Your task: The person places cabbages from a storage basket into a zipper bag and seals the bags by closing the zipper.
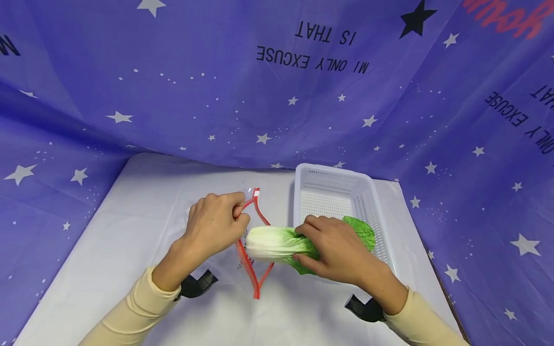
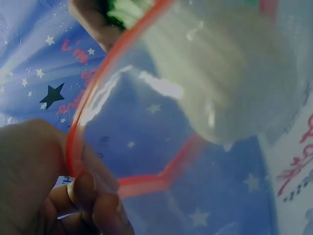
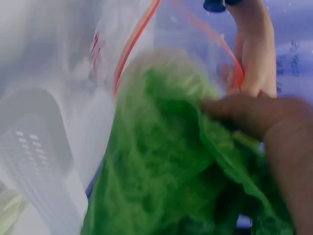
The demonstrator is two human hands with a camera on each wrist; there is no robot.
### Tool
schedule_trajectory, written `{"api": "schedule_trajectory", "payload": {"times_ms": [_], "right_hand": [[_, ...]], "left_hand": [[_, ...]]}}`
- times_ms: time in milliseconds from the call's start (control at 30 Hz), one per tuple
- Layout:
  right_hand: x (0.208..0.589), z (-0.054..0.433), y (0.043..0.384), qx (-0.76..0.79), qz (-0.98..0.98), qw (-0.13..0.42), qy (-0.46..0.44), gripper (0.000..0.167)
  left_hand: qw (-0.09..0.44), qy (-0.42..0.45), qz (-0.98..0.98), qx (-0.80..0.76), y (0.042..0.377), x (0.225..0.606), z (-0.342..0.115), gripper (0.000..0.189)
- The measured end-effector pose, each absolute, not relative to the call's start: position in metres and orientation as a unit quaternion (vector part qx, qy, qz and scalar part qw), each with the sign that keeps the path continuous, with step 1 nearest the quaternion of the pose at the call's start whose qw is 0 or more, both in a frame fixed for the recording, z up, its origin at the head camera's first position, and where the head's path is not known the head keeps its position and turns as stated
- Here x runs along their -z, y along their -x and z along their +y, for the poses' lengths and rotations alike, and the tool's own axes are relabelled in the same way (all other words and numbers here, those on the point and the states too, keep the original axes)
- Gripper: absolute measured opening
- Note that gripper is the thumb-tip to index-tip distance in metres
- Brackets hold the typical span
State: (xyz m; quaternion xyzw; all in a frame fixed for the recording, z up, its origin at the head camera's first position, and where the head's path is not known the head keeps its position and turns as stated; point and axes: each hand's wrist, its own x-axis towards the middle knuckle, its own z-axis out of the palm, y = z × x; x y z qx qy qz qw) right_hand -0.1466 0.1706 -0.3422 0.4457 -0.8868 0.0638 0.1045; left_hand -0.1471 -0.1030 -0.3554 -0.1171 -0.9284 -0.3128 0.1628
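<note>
My left hand [image 1: 216, 222] pinches the red zip edge of a clear plastic bag [image 1: 247, 262], whose mouth gapes toward the right. A napa cabbage [image 1: 270, 242], white at the base and green at the leaves, lies sideways in my right hand [image 1: 336, 247], gripped with the thumb in front and fingers behind. The cabbage's white base sits at the bag's mouth; in the left wrist view the base [image 2: 215, 83] shows blurred behind the clear film. Leaves [image 3: 151, 166] fill much of the right wrist view.
Just right of the bag stands a white perforated plastic basket [image 1: 335, 169], partly under my right hand and the cabbage leaves. A white cloth [image 1: 173, 317] covers the table. Blue star-printed fabric [image 1: 242, 105] hangs behind and at the sides.
</note>
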Motion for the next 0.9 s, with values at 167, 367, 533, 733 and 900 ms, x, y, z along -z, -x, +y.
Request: {"api": "schedule_trajectory", "payload": {"times_ms": [167,367,533,733,900], "right_hand": [[0.345,0.152,0.143,-0.044,-0.895,0.140,-0.422,0.038],[0.350,0.126,0.133,-0.134,-0.924,0.064,-0.353,0.038],[0.358,0.110,0.140,-0.199,-0.937,-0.001,-0.289,0.028],[0.371,0.103,0.146,-0.342,-0.906,-0.081,-0.237,0.023],[0.383,0.097,0.141,-0.421,-0.872,-0.126,-0.215,0.021]], "left_hand": [[0.173,0.140,-0.923,0.313,0.149,0.358,-0.098,0.023],[0.170,0.157,-0.926,0.300,0.151,0.361,-0.092,0.026],[0.171,0.171,-0.920,0.307,0.149,0.363,-0.088,0.027],[0.161,0.205,-0.909,0.325,0.147,0.366,-0.083,0.027],[0.158,0.220,-0.901,0.337,0.148,0.368,-0.080,0.027]]}}
